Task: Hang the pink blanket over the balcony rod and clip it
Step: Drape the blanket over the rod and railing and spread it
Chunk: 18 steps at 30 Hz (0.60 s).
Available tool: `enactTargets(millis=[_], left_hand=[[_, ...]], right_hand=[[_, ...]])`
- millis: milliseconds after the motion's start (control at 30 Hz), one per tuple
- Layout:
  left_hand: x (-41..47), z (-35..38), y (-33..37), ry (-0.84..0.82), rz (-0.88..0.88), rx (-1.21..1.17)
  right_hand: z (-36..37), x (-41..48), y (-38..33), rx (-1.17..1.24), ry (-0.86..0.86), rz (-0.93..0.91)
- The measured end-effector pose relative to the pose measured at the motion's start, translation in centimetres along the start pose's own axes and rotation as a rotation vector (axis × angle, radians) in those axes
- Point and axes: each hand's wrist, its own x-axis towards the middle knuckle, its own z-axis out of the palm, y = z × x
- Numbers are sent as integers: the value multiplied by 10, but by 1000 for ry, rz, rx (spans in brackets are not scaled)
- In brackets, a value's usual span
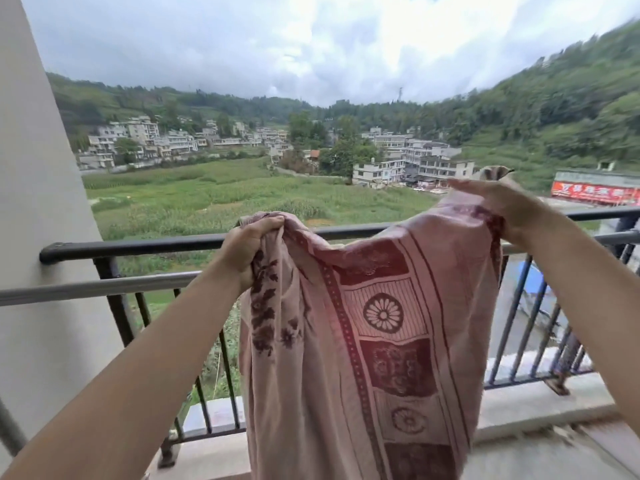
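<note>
The pink blanket (367, 341), patterned with dark red flowers and squares, hangs down in front of me at railing height. My left hand (247, 245) grips a bunched top corner of it just above the black railing. My right hand (502, 206) holds the other top part higher up, fingers stretched over the cloth and pointing left, with a fold sticking up behind the hand. A grey rod (93, 285) runs across just below the railing's top bar on my side; the blanket's top edge sags between my hands in front of it. No clip is in view.
The black balcony railing (145, 244) with vertical bars spans the frame, fixed to a pale wall (38, 202) at the left. A concrete ledge (540, 403) runs along its foot. Beyond lie fields, buildings and wooded hills.
</note>
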Motion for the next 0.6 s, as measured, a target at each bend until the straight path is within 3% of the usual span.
enactTargets(millis=[67, 200, 300, 400, 500, 600], left_hand=[[9, 47, -9, -49, 25, 4], [31, 154, -25, -91, 61, 82], [44, 213, -37, -149, 155, 54], [51, 248, -47, -101, 226, 22], [58, 263, -48, -149, 354, 81], [80, 249, -52, 77, 392, 260]], right_hand=[[-13, 6, 5, -148, 35, 0], [-26, 1, 16, -571, -87, 34], [-45, 4, 37, -793, -101, -121], [-84, 21, 47, -928, 73, -373], [-124, 40, 36, -859, 329, -524], [-156, 58, 28, -856, 562, -608]])
